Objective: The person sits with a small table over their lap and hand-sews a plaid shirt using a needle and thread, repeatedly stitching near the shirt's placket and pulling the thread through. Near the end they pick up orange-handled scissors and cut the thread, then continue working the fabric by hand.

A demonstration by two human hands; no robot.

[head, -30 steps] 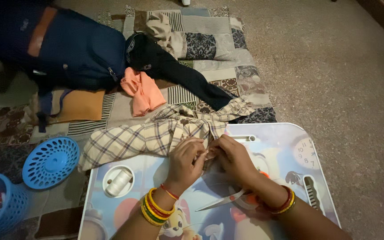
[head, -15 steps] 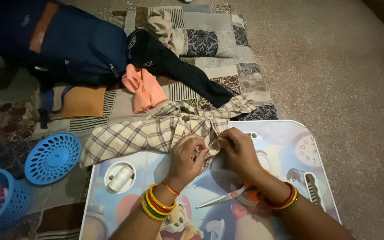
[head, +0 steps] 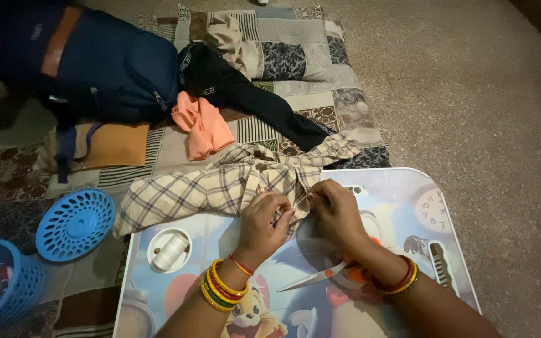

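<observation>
We see the checked shirt [head: 220, 188] draped over the table's [head: 402, 194] far edge; our left hand [head: 263, 224] and right hand [head: 338, 213] both pinch its near fold between them, scissors [head: 313, 280] lying just behind the right wrist.

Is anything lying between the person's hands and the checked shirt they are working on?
Nothing visible does. The left hand and right hand both already pinch the beige checked cotton shirt at the edge of the cartoon-printed lap table; the orange-handled scissors lie nearer the wrists.
</observation>
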